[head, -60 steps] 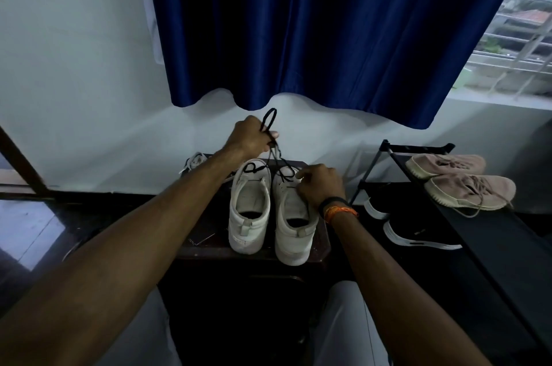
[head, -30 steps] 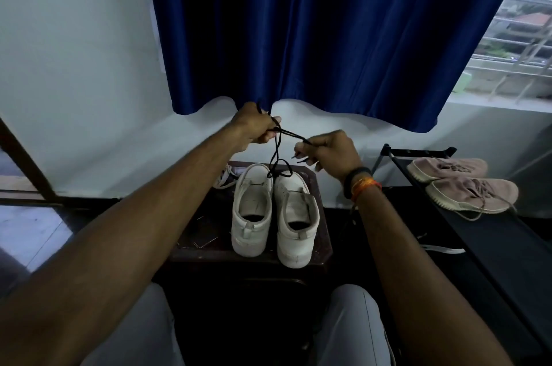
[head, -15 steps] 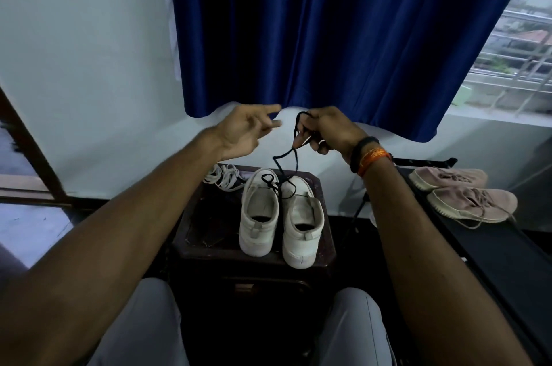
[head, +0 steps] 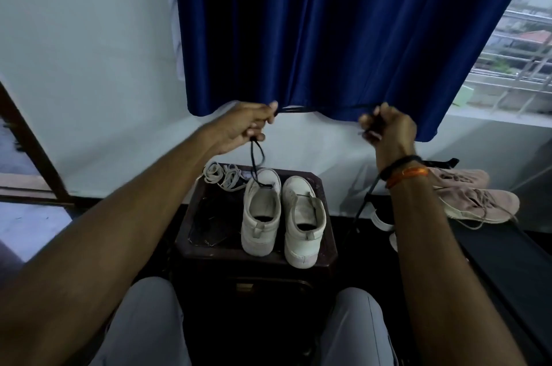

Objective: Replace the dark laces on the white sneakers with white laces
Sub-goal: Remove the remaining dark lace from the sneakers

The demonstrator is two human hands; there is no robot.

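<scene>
Above the small dark table (head: 325, 249), left hand (head: 242, 126) and right hand (head: 388, 123) each pinched the thin dark lace (head: 295, 109), stretching it taut to draw it from the left white canvas sneaker (head: 261, 216); coiled white laces (head: 221, 176) waited beside.

Home: curtain (head: 313, 37), shoe rack (head: 507, 246)

No text, label, brand or number can be read on anything here.

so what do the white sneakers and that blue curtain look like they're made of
White sneakers: probably matte leather or synthetic, going by smooth, unwoven uppers with creases; can't tell which. Blue curtain: likely satin-like fabric, since its hanging folds show soft sheen.
</scene>
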